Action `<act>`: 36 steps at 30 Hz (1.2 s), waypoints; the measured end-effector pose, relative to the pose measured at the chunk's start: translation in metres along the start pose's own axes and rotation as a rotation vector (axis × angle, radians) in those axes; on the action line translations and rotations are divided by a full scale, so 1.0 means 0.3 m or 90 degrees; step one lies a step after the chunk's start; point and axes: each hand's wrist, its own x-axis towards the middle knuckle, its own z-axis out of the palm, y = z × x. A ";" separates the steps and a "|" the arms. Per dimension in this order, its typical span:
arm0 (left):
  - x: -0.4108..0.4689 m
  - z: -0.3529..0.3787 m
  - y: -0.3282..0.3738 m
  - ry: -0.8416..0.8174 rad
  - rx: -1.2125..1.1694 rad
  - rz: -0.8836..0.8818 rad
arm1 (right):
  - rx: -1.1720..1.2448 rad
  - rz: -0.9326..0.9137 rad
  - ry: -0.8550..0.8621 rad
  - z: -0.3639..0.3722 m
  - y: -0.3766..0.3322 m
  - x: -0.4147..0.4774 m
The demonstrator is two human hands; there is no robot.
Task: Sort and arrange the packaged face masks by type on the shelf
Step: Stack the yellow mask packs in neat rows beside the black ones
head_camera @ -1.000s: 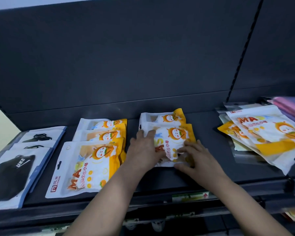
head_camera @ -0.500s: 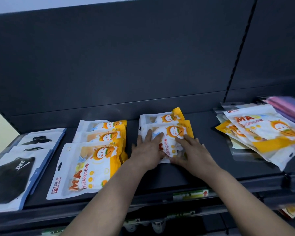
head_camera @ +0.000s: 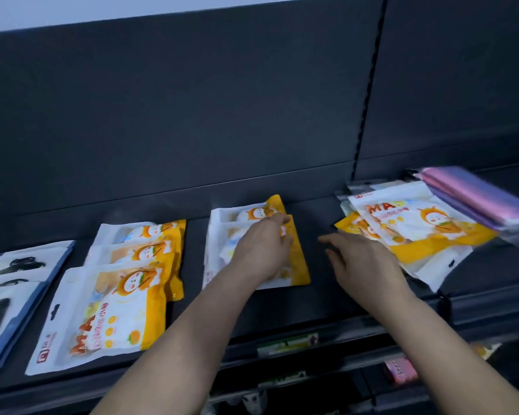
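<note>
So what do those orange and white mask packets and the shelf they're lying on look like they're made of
The orange and white packets look like thin printed plastic film, soft and slightly glossy: they crinkle, catch light, and have a punched hang hole. The shelf looks like dark painted metal with a matte finish, though the blur leaves that open. The pink and purple packs seem to be clear, shiny plastic sleeves.

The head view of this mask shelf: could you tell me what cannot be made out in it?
- Front orange pack of the middle pile: its print, covered by the left hand.
- Black mask packs: cut off by the left edge.
- Purple-pink packs: blurred, cut off by the right edge.
- Right pile: count unclear; packs overlap, right hand covers its corner.
</note>
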 end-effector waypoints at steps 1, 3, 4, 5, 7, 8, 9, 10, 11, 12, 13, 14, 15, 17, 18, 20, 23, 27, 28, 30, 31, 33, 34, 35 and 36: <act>0.016 0.028 0.039 -0.004 -0.037 -0.001 | -0.016 0.015 0.029 -0.029 0.050 -0.013; 0.054 0.091 0.112 -0.020 -0.078 0.006 | -0.061 0.045 0.043 -0.082 0.153 -0.036; 0.075 0.121 0.150 -0.026 -0.087 0.009 | -0.084 0.053 0.052 -0.103 0.203 -0.047; 0.095 0.144 0.182 -0.026 -0.090 0.008 | -0.102 0.053 0.066 -0.115 0.247 -0.056; 0.139 0.186 0.258 -0.018 -0.096 -0.002 | -0.124 0.053 0.080 -0.138 0.337 -0.076; 0.161 0.202 0.296 -0.012 -0.099 -0.010 | -0.125 0.053 0.076 -0.145 0.377 -0.083; 0.185 0.217 0.331 -0.009 -0.105 -0.022 | -0.117 0.051 0.065 -0.147 0.414 -0.089; 0.206 0.225 0.358 -0.006 -0.114 -0.037 | -0.101 0.044 0.048 -0.143 0.443 -0.093; 0.229 0.238 0.388 -0.005 -0.127 -0.056 | -0.079 0.035 0.029 -0.140 0.474 -0.098; 0.249 0.247 0.414 -0.002 -0.144 -0.077 | -0.055 0.027 0.006 -0.138 0.498 -0.103; 0.268 0.258 0.437 0.001 -0.167 -0.098 | -0.030 0.023 -0.016 -0.135 0.519 -0.107; 0.283 0.270 0.456 0.006 -0.195 -0.119 | -0.014 0.020 -0.034 -0.133 0.533 -0.111; 0.294 0.282 0.466 0.014 -0.228 -0.138 | -0.007 0.015 -0.044 -0.130 0.541 -0.113; 0.310 0.313 0.483 0.045 -0.314 -0.165 | -0.001 0.000 -0.054 -0.133 0.557 -0.115; 0.315 0.330 0.489 0.060 -0.373 -0.174 | 0.003 -0.014 -0.055 -0.141 0.564 -0.114; 0.308 0.347 0.501 0.075 -0.470 -0.187 | 0.028 -0.038 -0.050 -0.154 0.580 -0.106; 0.260 0.337 0.498 0.133 -0.569 -0.186 | 0.096 -0.033 -0.022 -0.166 0.606 -0.086; 0.142 0.292 0.450 0.216 -0.689 -0.213 | 0.130 -0.043 -0.074 -0.149 0.563 -0.042; 0.104 0.279 0.429 0.242 -0.701 -0.228 | 0.133 -0.065 -0.109 -0.134 0.531 -0.031; 0.032 0.252 0.379 0.280 -0.716 -0.252 | 0.125 -0.122 -0.145 -0.096 0.460 -0.017; -0.009 0.235 0.345 0.304 -0.704 -0.270 | 0.130 -0.154 -0.156 -0.076 0.415 -0.010; -0.092 0.193 0.271 0.367 -0.650 -0.307 | 0.146 -0.217 -0.181 -0.035 0.319 -0.004; -0.129 0.171 0.236 0.390 -0.635 -0.316 | 0.160 -0.240 -0.177 -0.015 0.277 -0.004; -0.150 0.159 0.215 0.396 -0.630 -0.322 | 0.177 -0.252 -0.161 -0.002 0.258 -0.006; -0.187 0.137 0.179 0.406 -0.622 -0.333 | 0.200 -0.266 -0.152 0.012 0.218 -0.008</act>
